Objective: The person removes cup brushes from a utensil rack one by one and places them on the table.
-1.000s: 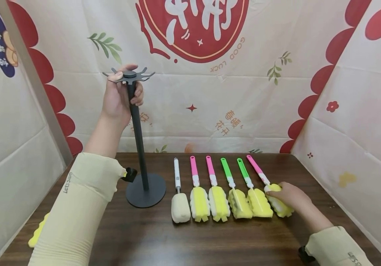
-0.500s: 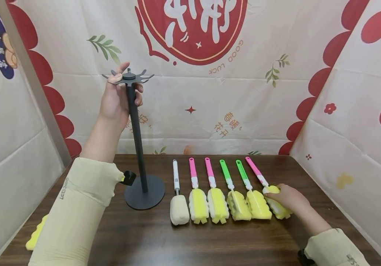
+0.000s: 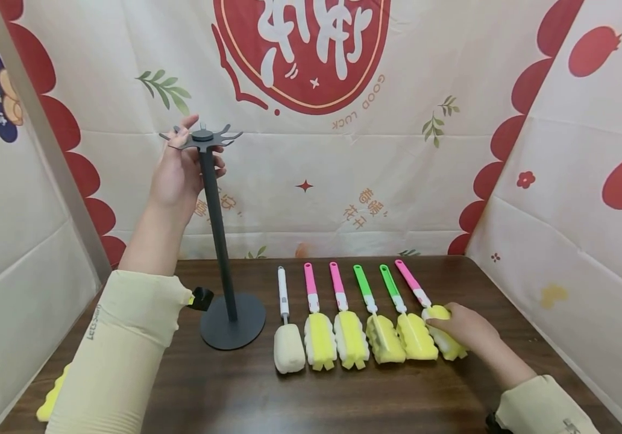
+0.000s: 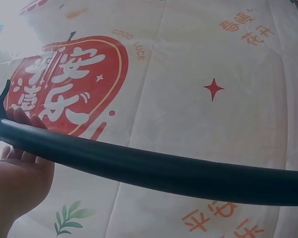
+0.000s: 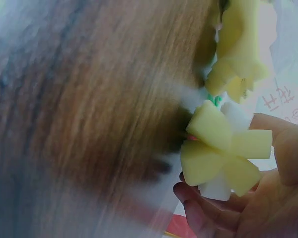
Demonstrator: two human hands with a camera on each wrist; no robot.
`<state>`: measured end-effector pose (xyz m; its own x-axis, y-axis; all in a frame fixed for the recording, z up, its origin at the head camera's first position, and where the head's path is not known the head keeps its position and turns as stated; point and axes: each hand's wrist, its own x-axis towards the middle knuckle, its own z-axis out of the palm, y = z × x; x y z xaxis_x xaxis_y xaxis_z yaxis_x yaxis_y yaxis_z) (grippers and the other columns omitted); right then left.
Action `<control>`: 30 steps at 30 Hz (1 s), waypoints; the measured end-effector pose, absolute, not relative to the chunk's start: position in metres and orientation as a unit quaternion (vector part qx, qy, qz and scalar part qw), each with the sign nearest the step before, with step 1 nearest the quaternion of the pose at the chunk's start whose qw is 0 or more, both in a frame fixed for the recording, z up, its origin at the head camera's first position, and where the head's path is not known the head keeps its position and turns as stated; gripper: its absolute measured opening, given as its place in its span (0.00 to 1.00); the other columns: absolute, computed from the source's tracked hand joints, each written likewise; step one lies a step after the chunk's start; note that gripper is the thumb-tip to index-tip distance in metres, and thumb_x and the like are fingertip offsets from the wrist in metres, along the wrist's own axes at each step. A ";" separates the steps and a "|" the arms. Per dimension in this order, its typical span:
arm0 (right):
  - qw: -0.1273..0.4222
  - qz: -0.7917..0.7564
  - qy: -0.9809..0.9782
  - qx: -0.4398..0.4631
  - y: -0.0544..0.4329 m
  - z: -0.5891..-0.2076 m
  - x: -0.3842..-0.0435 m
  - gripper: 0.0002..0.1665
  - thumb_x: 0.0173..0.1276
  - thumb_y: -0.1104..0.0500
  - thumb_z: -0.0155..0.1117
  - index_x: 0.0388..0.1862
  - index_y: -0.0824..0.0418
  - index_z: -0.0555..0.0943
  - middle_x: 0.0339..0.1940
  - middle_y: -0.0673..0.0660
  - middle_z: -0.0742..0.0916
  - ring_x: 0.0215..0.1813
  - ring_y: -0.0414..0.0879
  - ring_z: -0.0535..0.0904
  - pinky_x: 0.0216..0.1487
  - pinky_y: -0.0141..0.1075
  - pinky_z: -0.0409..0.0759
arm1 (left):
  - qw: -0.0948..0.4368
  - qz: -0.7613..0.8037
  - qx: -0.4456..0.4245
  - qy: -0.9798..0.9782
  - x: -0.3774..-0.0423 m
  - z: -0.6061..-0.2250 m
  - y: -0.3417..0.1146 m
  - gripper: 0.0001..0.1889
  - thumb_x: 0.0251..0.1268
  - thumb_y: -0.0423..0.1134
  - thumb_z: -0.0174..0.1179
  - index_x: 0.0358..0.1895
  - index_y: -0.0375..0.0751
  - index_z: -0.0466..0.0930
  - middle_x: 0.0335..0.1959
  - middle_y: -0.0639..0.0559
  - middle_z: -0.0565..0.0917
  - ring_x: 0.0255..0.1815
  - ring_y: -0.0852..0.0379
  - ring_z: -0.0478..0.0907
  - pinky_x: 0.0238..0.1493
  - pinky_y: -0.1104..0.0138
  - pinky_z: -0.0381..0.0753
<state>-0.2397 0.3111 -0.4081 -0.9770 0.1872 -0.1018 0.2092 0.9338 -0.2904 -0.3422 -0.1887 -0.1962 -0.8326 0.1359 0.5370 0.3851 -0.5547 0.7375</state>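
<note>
My left hand (image 3: 172,181) holds the dark grey upright stand (image 3: 219,241) just under its ring of hooks. In the left wrist view, its fingers (image 4: 27,119) show behind the pole. The stand's round base is on the table. My right hand (image 3: 468,325) grips the yellow and white sponge head of the rightmost pink-handled bottle brush (image 3: 413,282), which lies on the table. In the right wrist view, the petal-like end of that sponge (image 5: 218,153) shows between thumb and fingers. Left of it lie two green-handled brushes (image 3: 392,289), two pink-handled ones (image 3: 338,283) and a white-handled brush (image 3: 289,349).
A dark brown wooden table (image 3: 289,404) bears everything. Part of a yellow wavy-edged thing (image 3: 53,395) shows at the left edge, mostly behind the left sleeve. A printed cloth backdrop (image 3: 289,199) stands behind the table and along both sides.
The head view has shifted, so everything sits a little lower and further left. The left hand's upper fingers lift slightly at the stand's top. The brushes keep their places.
</note>
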 end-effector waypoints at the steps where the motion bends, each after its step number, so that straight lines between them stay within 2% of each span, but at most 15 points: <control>1: 0.035 -0.151 0.983 0.101 0.311 -0.408 -0.240 0.50 0.64 0.34 0.59 0.58 0.81 0.69 0.53 0.77 0.78 0.51 0.67 0.77 0.46 0.59 0.75 | 0.081 -0.836 -0.276 -0.467 -0.342 -0.197 -0.189 0.20 0.77 0.47 0.45 0.68 0.53 0.65 0.37 0.42 0.81 0.31 0.52 0.78 0.44 0.61 0.76; 9: 0.041 -0.153 0.981 0.108 0.312 -0.405 -0.236 0.50 0.64 0.34 0.59 0.59 0.81 0.68 0.54 0.76 0.78 0.51 0.66 0.77 0.46 0.59 0.74 | 0.105 -0.839 -0.249 -0.473 -0.337 -0.199 -0.193 0.20 0.75 0.46 0.47 0.68 0.55 0.63 0.42 0.46 0.77 0.37 0.52 0.77 0.46 0.62 0.77; 15: 0.044 -0.158 0.981 0.105 0.311 -0.402 -0.234 0.49 0.65 0.36 0.59 0.59 0.81 0.68 0.54 0.76 0.78 0.51 0.66 0.77 0.46 0.58 0.75 | 0.113 -0.833 -0.254 -0.478 -0.336 -0.202 -0.196 0.23 0.73 0.46 0.51 0.68 0.53 0.61 0.42 0.47 0.76 0.42 0.51 0.76 0.47 0.62 0.77; 20: 0.039 -0.158 0.981 0.103 0.313 -0.403 -0.234 0.48 0.66 0.35 0.58 0.59 0.81 0.68 0.54 0.76 0.78 0.51 0.66 0.77 0.46 0.58 0.75 | 0.118 -0.831 -0.259 -0.478 -0.336 -0.205 -0.197 0.25 0.72 0.46 0.54 0.69 0.51 0.60 0.42 0.46 0.76 0.41 0.52 0.76 0.47 0.63 0.78; 26: 0.027 -0.156 0.983 0.096 0.315 -0.403 -0.234 0.49 0.66 0.35 0.57 0.60 0.81 0.68 0.57 0.78 0.76 0.55 0.70 0.75 0.48 0.60 0.74 | 0.134 -0.828 -0.254 -0.481 -0.335 -0.208 -0.199 0.25 0.71 0.44 0.52 0.69 0.48 0.59 0.44 0.45 0.74 0.37 0.55 0.74 0.38 0.69 0.77; 30: 0.013 -0.155 0.983 0.092 0.314 -0.400 -0.233 0.49 0.67 0.36 0.57 0.60 0.82 0.67 0.57 0.79 0.75 0.57 0.72 0.72 0.51 0.61 0.72 | 0.147 -0.807 -0.243 -0.517 -0.332 -0.209 -0.201 0.27 0.72 0.46 0.52 0.70 0.48 0.57 0.46 0.45 0.75 0.41 0.54 0.76 0.42 0.68 0.78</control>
